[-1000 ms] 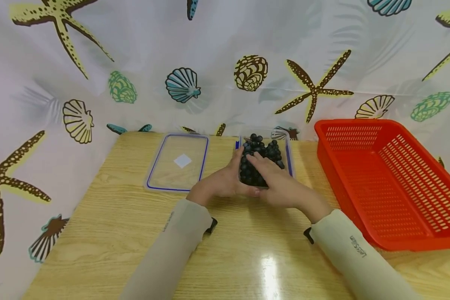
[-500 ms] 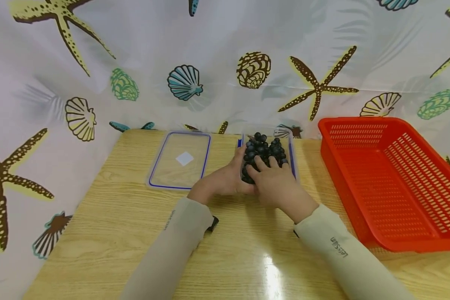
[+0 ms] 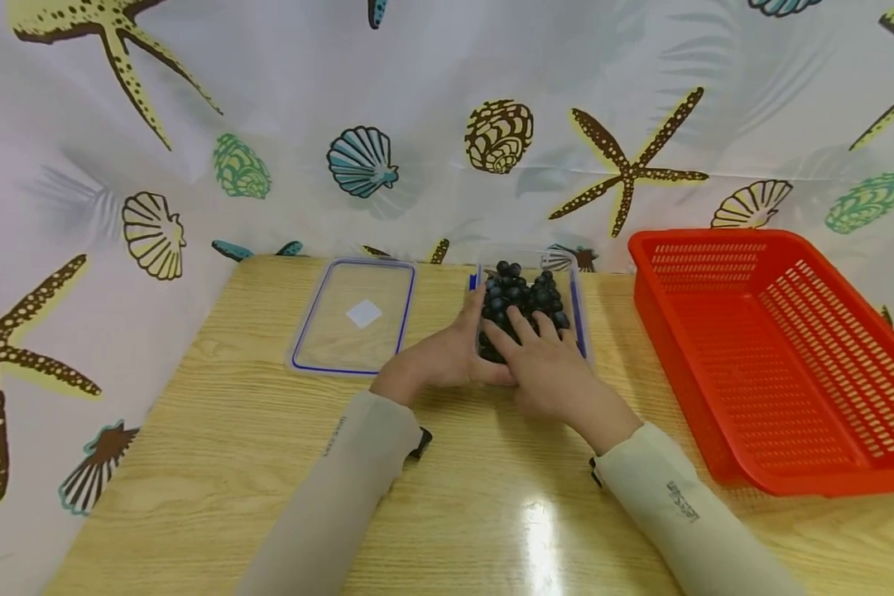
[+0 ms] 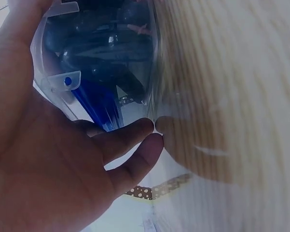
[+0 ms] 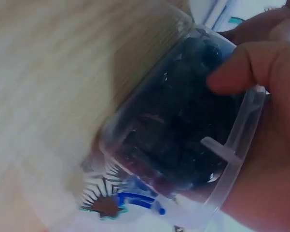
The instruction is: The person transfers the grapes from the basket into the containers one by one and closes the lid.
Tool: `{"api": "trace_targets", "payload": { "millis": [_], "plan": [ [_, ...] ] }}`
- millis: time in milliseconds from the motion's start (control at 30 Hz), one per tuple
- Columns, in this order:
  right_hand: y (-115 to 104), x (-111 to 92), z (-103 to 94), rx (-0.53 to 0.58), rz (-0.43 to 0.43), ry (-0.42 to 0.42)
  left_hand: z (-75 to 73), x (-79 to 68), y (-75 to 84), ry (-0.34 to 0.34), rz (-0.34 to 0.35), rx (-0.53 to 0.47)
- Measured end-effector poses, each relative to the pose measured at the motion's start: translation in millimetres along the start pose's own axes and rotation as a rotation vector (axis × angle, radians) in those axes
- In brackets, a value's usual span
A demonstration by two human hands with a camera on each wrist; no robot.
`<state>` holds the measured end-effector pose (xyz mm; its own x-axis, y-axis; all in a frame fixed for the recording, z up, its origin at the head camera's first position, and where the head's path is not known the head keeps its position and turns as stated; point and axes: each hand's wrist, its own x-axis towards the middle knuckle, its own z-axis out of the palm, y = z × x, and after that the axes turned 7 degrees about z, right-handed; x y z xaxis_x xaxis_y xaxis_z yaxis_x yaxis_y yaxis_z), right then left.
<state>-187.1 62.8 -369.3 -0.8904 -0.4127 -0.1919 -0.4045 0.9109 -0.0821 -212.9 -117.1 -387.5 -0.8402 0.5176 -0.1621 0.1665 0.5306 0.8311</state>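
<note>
A clear plastic container (image 3: 575,319) with blue clips stands at the back middle of the wooden table, full of dark grapes (image 3: 525,298). My left hand (image 3: 453,358) grips the container's left side, with the thumb at its near corner. My right hand (image 3: 547,358) lies over the near part of the bunch, its fingers spread and curled onto the grapes. In the left wrist view the palm (image 4: 48,164) cups the container wall (image 4: 101,53). Seen from the right wrist, a fingertip (image 5: 231,72) presses on the grapes (image 5: 178,130) inside the tub.
The container's clear lid (image 3: 353,319) with a blue rim lies flat to the left of it. A large red slotted basket (image 3: 775,356) stands at the right. A sea-life patterned curtain (image 3: 417,124) hangs behind the table (image 3: 231,463).
My right hand has slid from across the container's front to over the top of the grapes, and its fingers have spread. The left hand has stayed on the container's side.
</note>
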Motion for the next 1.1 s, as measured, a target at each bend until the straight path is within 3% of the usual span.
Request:
{"api": "trace_targets", "payload": {
  "millis": [233, 333, 400, 567, 667, 767, 900, 1000, 1100],
  "plan": [
    [25.3, -9.0, -13.8, 0.399, -0.039, 0.049, -11.5, -3.0, -4.8, -0.029, 0.054, 0.016],
    [34.0, -12.2, -26.1, 0.551, -0.04, 0.096, -22.8, -7.7, -4.2, 0.004, 0.054, 0.006],
    [35.0, -12.9, -32.9, 0.627, -0.051, 0.176, -32.3, -11.6, -3.9, 0.041, 0.032, 0.012],
    [12.9, -10.8, -44.1, 0.835, -0.08, 0.466, -61.7, -24.5, -16.3, 0.161, -0.051, 0.097],
    [-16.7, -5.2, -44.4, 0.984, -0.104, 0.521, -80.9, -36.7, -29.4, 0.217, -0.12, 0.175],
    [-50.7, 6.7, -38.4, 1.09, -0.134, 0.439, -97.7, -49.3, -40.6, 0.254, -0.2, 0.235],
    [-89.2, 28.2, -26.4, 1.069, -0.088, 0.217, -113.0, -64.7, -50.8, 0.281, -0.303, 0.274],
    [-107.2, 45.7, -17.3, 1.048, -0.017, 0.036, -119.5, -73.4, -57.6, 0.299, -0.368, 0.277],
    [-115.5, 62.2, -7.0, 1.086, 0.061, -0.093, -121.4, -76.9, -64.4, 0.312, -0.4, 0.239]
  ]
}}
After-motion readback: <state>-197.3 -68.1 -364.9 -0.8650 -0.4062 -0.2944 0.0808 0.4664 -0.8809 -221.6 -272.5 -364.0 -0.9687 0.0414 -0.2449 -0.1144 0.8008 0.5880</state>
